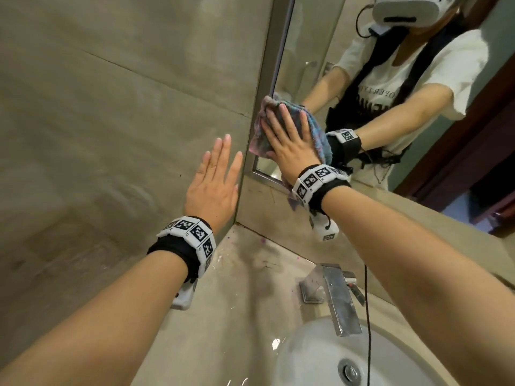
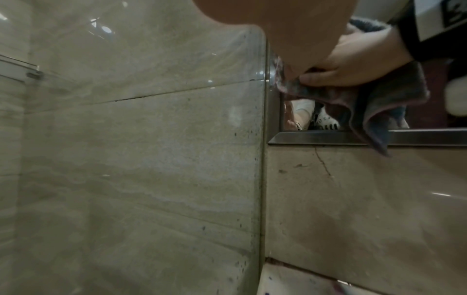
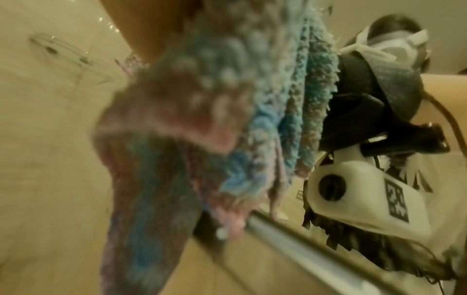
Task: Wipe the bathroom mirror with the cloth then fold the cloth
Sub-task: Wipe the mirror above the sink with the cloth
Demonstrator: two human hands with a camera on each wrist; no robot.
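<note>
The mirror (image 1: 306,37) hangs on the wall ahead in a metal frame (image 2: 328,137). A fluffy blue-and-pink cloth (image 1: 317,135) lies bunched on its lower left corner, with a loose end hanging past the frame (image 2: 379,139). My right hand (image 1: 287,135) presses the cloth flat against the glass, fingers spread and straight, the thumb (image 2: 326,78) lying along the cloth's lower fold. Close up, the cloth (image 3: 177,119) fills the right wrist view. My left hand (image 1: 217,168) is flat, fingers straight and together, on the tiled side wall just left of the mirror, holding nothing.
The beige tiled side wall (image 1: 111,121) meets the mirror wall in a corner. Below are a stone counter (image 1: 237,288), a chrome faucet (image 1: 337,296) and a white sink (image 1: 306,358). A black cable (image 1: 367,316) hangs over the sink. The mirror reflects the person.
</note>
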